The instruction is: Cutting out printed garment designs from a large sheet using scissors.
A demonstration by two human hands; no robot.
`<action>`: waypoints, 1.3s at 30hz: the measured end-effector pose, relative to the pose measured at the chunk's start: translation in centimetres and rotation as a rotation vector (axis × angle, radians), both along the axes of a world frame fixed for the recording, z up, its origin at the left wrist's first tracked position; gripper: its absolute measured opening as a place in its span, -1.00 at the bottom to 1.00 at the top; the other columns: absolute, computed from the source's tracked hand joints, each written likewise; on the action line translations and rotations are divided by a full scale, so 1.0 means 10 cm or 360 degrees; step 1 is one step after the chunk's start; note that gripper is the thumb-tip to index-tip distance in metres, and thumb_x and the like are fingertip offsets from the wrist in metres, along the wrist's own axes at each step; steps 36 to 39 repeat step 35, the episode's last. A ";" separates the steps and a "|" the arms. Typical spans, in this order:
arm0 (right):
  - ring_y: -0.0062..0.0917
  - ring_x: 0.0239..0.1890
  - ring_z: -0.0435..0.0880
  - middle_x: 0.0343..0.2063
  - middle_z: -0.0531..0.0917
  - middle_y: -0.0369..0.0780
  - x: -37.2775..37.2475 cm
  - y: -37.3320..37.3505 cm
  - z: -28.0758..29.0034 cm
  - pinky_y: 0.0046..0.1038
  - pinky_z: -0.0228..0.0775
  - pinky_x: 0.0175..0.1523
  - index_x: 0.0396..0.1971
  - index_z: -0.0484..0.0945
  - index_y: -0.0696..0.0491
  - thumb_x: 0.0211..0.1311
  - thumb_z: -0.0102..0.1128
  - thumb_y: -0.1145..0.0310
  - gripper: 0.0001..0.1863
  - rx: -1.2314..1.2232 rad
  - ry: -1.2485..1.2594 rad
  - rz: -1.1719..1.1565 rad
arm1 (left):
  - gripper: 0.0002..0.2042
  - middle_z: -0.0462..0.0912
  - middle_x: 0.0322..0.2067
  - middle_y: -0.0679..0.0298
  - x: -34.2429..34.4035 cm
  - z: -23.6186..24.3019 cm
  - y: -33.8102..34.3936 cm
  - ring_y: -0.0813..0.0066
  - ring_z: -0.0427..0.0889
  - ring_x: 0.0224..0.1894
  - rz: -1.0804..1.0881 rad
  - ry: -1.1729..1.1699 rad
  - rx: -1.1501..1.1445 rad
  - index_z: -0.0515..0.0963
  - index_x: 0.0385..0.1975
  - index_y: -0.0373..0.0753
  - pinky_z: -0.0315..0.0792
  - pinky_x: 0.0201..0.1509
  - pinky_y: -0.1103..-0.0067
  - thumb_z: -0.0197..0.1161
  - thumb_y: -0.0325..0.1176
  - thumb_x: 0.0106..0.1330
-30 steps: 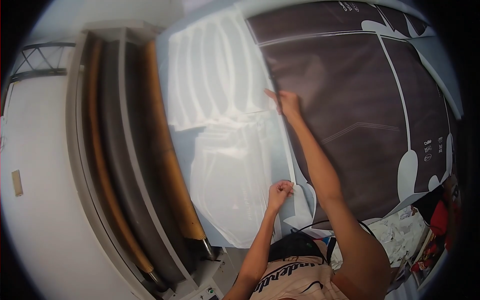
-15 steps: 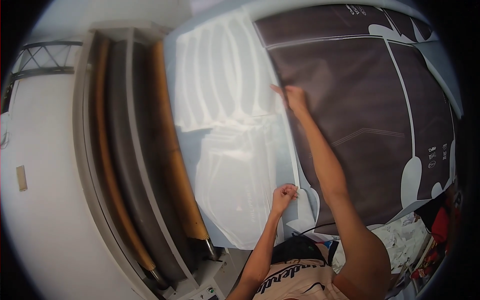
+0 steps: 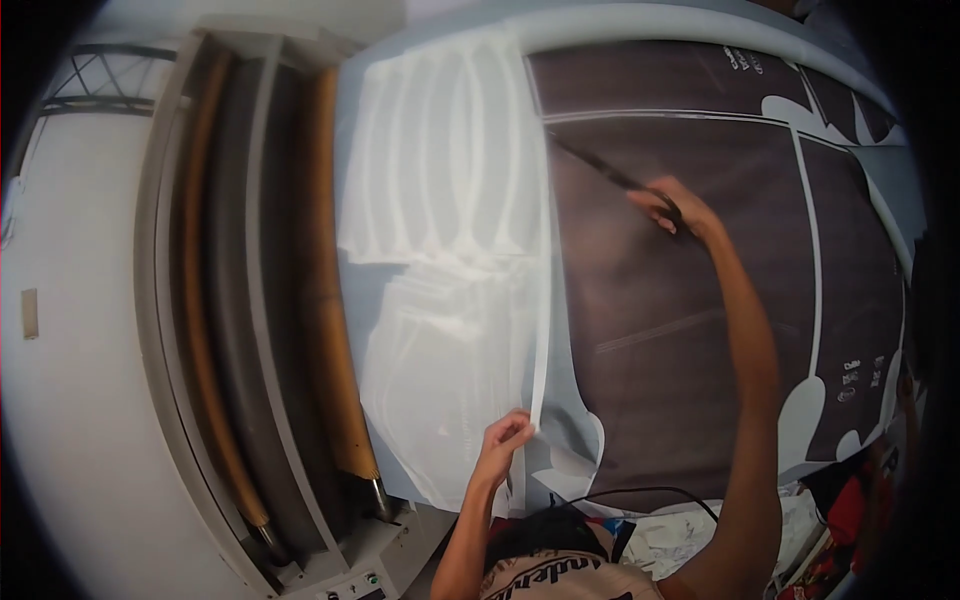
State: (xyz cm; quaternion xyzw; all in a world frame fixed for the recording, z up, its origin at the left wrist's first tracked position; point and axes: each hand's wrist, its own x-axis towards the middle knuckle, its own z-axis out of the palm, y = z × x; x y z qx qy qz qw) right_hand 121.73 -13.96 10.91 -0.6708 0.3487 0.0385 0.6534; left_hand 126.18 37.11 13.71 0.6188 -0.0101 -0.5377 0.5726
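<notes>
A large dark brown printed sheet [image 3: 660, 290] with white borders lies over the table. My right hand [image 3: 675, 208] is closed round a pair of dark scissors [image 3: 600, 168] above it, the long blades pointing to the far left toward the sheet's edge. Lower down, my left hand [image 3: 507, 440] pinches the near end of a narrow white strip [image 3: 543, 350] that runs along the brown sheet's left side. Left of that strip lie pale translucent pieces: long curved ones [image 3: 440, 150] at the far side, and a stack of broad ones [image 3: 440, 360] nearer me.
A machine with long rollers [image 3: 240, 300] stands along the table's left side. A pale roll or fold of material [image 3: 650, 22] lines the far edge. Near me are a black cable [image 3: 640, 489] and, at right, white scraps [image 3: 680, 545] below the table edge.
My right hand has moved right, away from the sheet's left edge, and the scissors now show plainly. My left hand has shifted left and nearer me, drawing the white strip along. The view has shifted.
</notes>
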 end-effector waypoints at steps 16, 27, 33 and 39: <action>-0.72 -0.79 0.37 -0.69 0.46 -0.33 0.24 -0.91 -0.37 -0.61 0.14 -0.72 -0.49 0.43 0.07 0.23 0.37 0.08 -0.61 0.0266 -0.0042 0.0165 | -0.86 0.49 -0.39 0.20 0.13 0.59 -0.34 0.28 0.43 -0.23 0.0419 -0.0274 -0.0447 0.48 -0.44 -0.23 0.32 0.09 0.22 0.24 -0.32 0.23; -0.71 -0.83 0.34 -0.80 0.39 -0.34 0.40 -1.10 -0.52 -0.61 0.14 -0.75 -0.73 0.41 0.07 0.25 0.30 -0.02 -0.46 0.0003 -0.0012 0.0482 | -0.86 0.51 -0.42 0.19 0.12 0.18 -0.01 0.26 0.44 -0.28 0.0402 -0.0252 -0.0450 0.48 -0.48 -0.23 0.32 0.07 0.20 0.25 -0.34 0.20; -0.71 -0.84 0.32 -0.77 0.41 -0.33 0.57 -1.25 -0.61 -0.60 0.11 -0.76 -0.73 0.43 0.08 0.22 0.30 -0.11 -0.42 0.0085 -0.0106 0.0478 | -0.83 0.55 -0.43 0.13 0.00 0.04 0.04 0.22 0.49 -0.27 0.0327 -0.0212 -0.0334 0.52 -0.50 -0.27 0.34 0.09 0.19 0.28 -0.33 0.22; -0.71 -0.84 0.32 -0.77 0.42 -0.32 0.65 -1.25 -0.62 -0.60 0.11 -0.75 -0.74 0.42 0.08 0.22 0.30 -0.11 -0.41 0.0095 -0.0107 0.0491 | -0.86 0.58 -0.38 0.08 0.01 -0.01 0.08 0.19 0.53 -0.19 0.0327 -0.0157 -0.0342 0.55 -0.45 -0.32 0.33 0.16 0.17 0.29 -0.36 0.21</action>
